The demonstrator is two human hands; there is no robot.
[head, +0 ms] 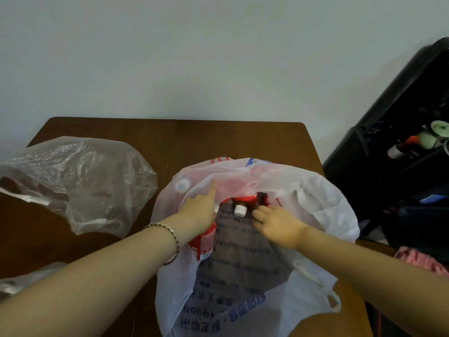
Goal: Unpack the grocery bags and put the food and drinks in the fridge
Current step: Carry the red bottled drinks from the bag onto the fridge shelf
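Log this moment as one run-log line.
stage: unpacking white bag on table | left hand: index finger pushes bag wall | right hand: inside bag beside white-capped bottle, grip unclear

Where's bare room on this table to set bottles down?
The brown wooden table is bare along its far edge and between the crumpled clear plastic bag and white printed plastic bag. Crowded: the white bag's mouth, with left hand, right hand and red-labelled bottles.
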